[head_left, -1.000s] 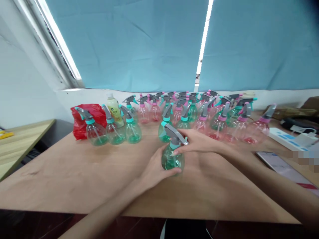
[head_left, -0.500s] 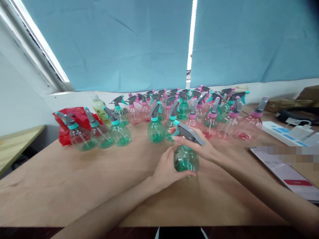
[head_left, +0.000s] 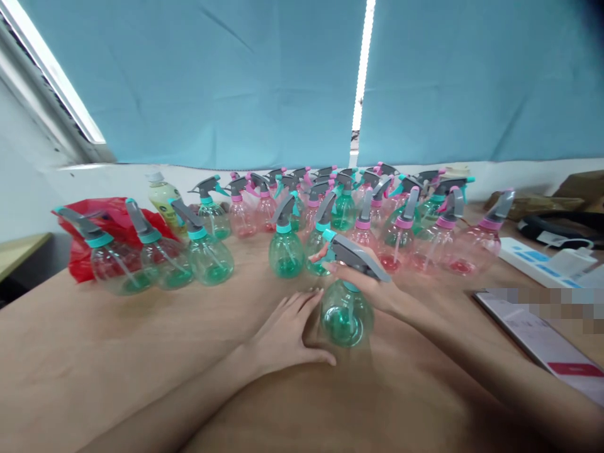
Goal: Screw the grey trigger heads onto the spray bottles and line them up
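Note:
My right hand [head_left: 365, 280] grips the grey and teal spray head of a clear green spray bottle [head_left: 346, 318], with fingers wrapped around its neck and trigger. The bottle is slightly tilted, and its rounded base shows toward me. Left of it, my left hand [head_left: 290, 327] is open, thumb and fingers apart, with a small gap to the bottle. Just beyond the hands stand a green spray bottle [head_left: 286, 251] and another green one [head_left: 315, 248], partly hidden by the held spray head.
Several pink spray bottles [head_left: 436, 242] stand at the right, more crowd behind. At the left are several green ones [head_left: 210, 258], a red plastic bag [head_left: 80, 251] and a yellow-green drink bottle [head_left: 165, 198]. A power strip [head_left: 533, 258] and a tablet-like device [head_left: 533, 333] lie at the right.
My left hand has let go of the spray bottle and moved left, its fingers spreading. The bottle stays in my right hand, slightly lower and further left in view. The view has shifted a little.

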Tool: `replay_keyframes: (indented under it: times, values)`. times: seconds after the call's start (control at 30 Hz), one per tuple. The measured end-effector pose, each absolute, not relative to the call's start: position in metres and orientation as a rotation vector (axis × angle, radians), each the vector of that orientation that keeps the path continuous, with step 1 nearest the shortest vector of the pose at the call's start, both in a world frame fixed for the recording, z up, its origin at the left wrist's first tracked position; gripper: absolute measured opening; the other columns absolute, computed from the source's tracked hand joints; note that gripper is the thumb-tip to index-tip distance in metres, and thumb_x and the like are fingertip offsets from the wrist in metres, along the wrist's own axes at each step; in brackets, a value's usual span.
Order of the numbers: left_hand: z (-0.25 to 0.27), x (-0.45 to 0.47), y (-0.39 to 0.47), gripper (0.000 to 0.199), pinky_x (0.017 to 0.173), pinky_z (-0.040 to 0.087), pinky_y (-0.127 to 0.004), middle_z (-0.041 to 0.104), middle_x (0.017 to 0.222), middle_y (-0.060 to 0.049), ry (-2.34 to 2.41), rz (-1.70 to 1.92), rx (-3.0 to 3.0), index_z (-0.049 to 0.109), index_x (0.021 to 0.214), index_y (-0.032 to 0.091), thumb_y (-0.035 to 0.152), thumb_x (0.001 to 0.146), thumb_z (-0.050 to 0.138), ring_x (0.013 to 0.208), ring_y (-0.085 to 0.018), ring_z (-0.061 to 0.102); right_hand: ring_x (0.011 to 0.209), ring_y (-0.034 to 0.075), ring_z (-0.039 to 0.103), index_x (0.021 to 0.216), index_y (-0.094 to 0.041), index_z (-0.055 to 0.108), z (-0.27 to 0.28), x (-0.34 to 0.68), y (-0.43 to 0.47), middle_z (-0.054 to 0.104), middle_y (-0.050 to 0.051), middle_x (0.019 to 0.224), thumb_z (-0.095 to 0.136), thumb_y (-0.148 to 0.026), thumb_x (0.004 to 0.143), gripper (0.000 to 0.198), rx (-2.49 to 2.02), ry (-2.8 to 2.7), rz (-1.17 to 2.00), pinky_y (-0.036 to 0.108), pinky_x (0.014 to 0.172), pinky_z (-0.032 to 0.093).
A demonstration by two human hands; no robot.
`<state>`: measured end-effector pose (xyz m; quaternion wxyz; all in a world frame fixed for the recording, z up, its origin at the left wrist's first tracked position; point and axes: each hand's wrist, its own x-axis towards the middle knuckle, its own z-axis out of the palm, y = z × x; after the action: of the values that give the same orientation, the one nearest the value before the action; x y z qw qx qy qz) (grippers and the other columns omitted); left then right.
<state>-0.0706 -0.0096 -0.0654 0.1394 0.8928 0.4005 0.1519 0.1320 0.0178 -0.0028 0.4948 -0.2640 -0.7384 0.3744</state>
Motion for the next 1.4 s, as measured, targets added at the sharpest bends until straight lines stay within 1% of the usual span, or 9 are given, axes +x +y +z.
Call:
replay_keyframes:
  times: [0.17,0.4,0.63,0.77,0.93,1.07,1.27,1.33,1.4]
  values:
    - [-0.0622,-0.0665,-0.0132,0.102,0.110,0.024,-0.056,0.029,0.152,-0.021,1.220,0.251,2.596,0.030,0.148,0.013,0.076,0.072,0.058,0.139,-0.039,0.027,0.071,0.014,0.057,0.094,-0.025,0.063,-0.0020,0.1356,0.0239,0.066,0.000,0.092,0.059,-0.035,0.086,0.013,-0.688,-1.823,0.845,0.035,0.082,0.046]
    - [-0.0616,-0.0676,-0.0155,0.091,0.113,0.020,-0.053,0.030,0.152,-0.018,1.152,0.263,2.658,0.028,0.149,0.015,0.070,0.081,0.054,0.142,-0.035,0.022,0.059,0.013,0.048,0.092,-0.027,0.063,-0.0027,0.1391,0.0226,0.056,-0.003,0.074,0.058,-0.037,0.087,0.013,-0.720,-1.842,0.816,0.033,0.074,0.046]
    - [-0.0603,-0.0672,-0.0146,0.088,0.114,0.018,-0.053,0.030,0.152,-0.016,1.139,0.244,2.670,0.028,0.149,0.016,0.069,0.083,0.053,0.142,-0.035,0.022,0.065,0.015,0.056,0.087,-0.025,0.064,-0.0057,0.1373,0.0233,0.057,-0.001,0.073,0.057,-0.045,0.087,0.020,-0.739,-1.798,0.772,0.032,0.065,0.046]
    - [-0.0599,-0.0672,-0.0141,0.088,0.114,0.018,-0.054,0.029,0.152,-0.018,1.147,0.214,2.678,0.029,0.149,0.012,0.069,0.084,0.051,0.142,-0.035,0.021,0.068,0.015,0.056,0.087,-0.024,0.064,-0.0049,0.1375,0.0215,0.058,-0.001,0.071,0.056,-0.045,0.088,0.022,-0.771,-1.801,0.746,0.030,0.063,0.046]
    - [-0.0626,-0.0683,-0.0135,0.086,0.114,0.019,-0.054,0.028,0.153,-0.017,1.149,0.240,2.686,0.027,0.149,0.013,0.068,0.086,0.048,0.142,-0.035,0.022,0.062,0.013,0.052,0.080,-0.023,0.061,-0.0034,0.1382,0.0186,0.055,-0.002,0.068,0.054,-0.044,0.089,0.024,-0.801,-1.806,0.721,0.028,0.058,0.043]
    - [-0.0635,-0.0688,-0.0136,0.084,0.114,0.019,-0.053,0.029,0.153,-0.016,1.143,0.253,2.701,0.028,0.149,0.015,0.068,0.087,0.047,0.142,-0.035,0.023,0.057,0.012,0.044,0.072,-0.024,0.051,-0.0031,0.1389,0.0166,0.046,-0.003,0.064,0.053,-0.046,0.090,0.028,-0.830,-1.817,0.620,0.027,0.053,0.038]
    - [-0.0625,-0.0681,-0.0135,0.086,0.115,0.019,-0.051,0.028,0.153,-0.018,1.163,0.183,2.737,0.029,0.148,0.009,0.069,0.089,0.043,0.142,-0.034,0.022,0.056,0.012,0.039,0.069,-0.024,0.045,-0.0016,0.1390,0.0158,0.041,-0.003,0.063,0.053,-0.046,0.089,0.031,-0.827,-1.827,0.577,0.027,0.052,0.035]
    - [-0.0619,-0.0679,-0.0138,0.086,0.114,0.019,-0.052,0.028,0.153,-0.018,1.166,0.163,2.744,0.029,0.148,0.008,0.070,0.089,0.041,0.142,-0.034,0.022,0.057,0.011,0.041,0.070,-0.024,0.049,-0.0012,0.1388,0.0177,0.044,-0.004,0.064,0.055,-0.043,0.089,0.028,-0.796,-1.823,0.624,0.026,0.053,0.035]
    - [-0.0614,-0.0678,-0.0140,0.087,0.114,0.020,-0.051,0.028,0.153,-0.019,1.169,0.150,2.756,0.030,0.147,0.006,0.070,0.089,0.039,0.142,-0.034,0.022,0.060,0.012,0.046,0.079,-0.024,0.057,-0.0012,0.1388,0.0194,0.049,-0.003,0.067,0.056,-0.041,0.089,0.020,-0.763,-1.821,0.715,0.027,0.057,0.038]
